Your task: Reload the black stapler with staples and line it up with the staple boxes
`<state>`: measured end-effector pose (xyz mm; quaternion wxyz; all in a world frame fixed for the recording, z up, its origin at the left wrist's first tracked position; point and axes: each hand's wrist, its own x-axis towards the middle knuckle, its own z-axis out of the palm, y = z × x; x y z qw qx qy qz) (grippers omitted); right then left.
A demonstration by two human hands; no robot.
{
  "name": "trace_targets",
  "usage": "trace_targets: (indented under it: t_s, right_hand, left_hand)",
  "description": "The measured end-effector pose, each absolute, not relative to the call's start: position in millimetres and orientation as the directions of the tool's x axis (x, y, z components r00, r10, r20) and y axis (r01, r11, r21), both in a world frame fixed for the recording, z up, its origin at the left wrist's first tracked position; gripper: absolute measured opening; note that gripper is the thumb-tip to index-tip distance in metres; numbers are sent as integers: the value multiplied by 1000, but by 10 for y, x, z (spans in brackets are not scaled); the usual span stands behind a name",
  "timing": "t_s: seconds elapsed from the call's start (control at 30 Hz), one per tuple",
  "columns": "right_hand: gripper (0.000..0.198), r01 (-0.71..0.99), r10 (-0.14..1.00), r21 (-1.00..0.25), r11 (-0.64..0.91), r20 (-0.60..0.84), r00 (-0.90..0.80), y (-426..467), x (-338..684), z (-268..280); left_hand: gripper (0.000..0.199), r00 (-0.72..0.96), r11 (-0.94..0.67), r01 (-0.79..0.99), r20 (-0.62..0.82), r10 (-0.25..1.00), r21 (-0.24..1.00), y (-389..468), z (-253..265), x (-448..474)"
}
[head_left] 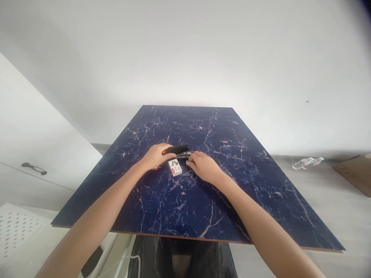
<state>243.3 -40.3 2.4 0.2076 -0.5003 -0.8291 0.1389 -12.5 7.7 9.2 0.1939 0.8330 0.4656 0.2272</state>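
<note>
A black stapler (180,148) with an orange patch is held between both hands over the middle of the blue marbled table (179,208). Its top is lifted apart from the silver metal rail below. My left hand (158,155) is closed around the stapler's left end. At the other end, the fingers of my right hand (204,166) pinch the metal rail and hide its tip. Just below the stapler, near my left fingertips, is a small white staple box (175,168) with red and black print. A bit of something red shows under my left hand, too covered to name.
A white wall stands behind the table's far edge. To the right, on the floor, lie a crumpled clear plastic item (307,163) and a brown cardboard box (355,173). A white cabinet with a dark handle (34,168) is on the left. A white cable (138,262) hangs below the near edge.
</note>
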Motion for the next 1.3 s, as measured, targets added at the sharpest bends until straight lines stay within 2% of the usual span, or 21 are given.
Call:
trace_targets:
  t_s: [0.1, 0.17, 0.3, 0.47, 0.63, 0.7, 0.83, 0.9, 1.1, 1.3]
  right_hand:
    - [21, 661, 926, -649, 376, 231, -300, -366, 2619, 133]
    - [24, 585, 947, -745, 320, 267, -178, -341, 2719, 197]
    - [30, 500, 969, -834, 232, 246, -40, -287, 2810, 212]
    - [27, 447, 985, -877, 174, 154, -81, -216, 2796, 78]
    - [31, 231, 999, -972, 32, 21, -49, -159, 2823, -20]
    - [33, 259, 999, -966, 29, 20, -38, -152, 2847, -20]
    - [32, 513, 992, -852, 108, 128, 3, -181, 2843, 34]
    - [27, 577, 982, -799, 171, 183, -37, -210, 2805, 62]
    - [11, 645, 956, -705, 294, 209, -208, -258, 2704, 38]
    - [20, 601, 961, -755, 261, 143, -237, -219, 2707, -50]
  left_hand:
    - [46, 466, -460, 669, 153, 872, 584, 88, 99, -179]
    - [49, 470, -461, 671, 149, 870, 580, 97, 86, -211]
    - [51, 486, -499, 670, 183, 854, 550, 86, 51, -219]
    - [47, 473, -491, 657, 194, 859, 572, 53, 44, -181]
    - [47, 465, -477, 651, 186, 866, 590, 48, 47, -169]
    - [47, 468, -483, 652, 191, 863, 585, 47, 48, -169]
    - [47, 481, -505, 652, 207, 852, 566, 47, 48, -178]
    - [47, 500, -521, 643, 208, 841, 561, 50, 49, -187]
    - [46, 525, -516, 620, 175, 833, 592, 42, 75, -190]
    - [46, 520, -496, 621, 155, 840, 607, 28, 75, -179]
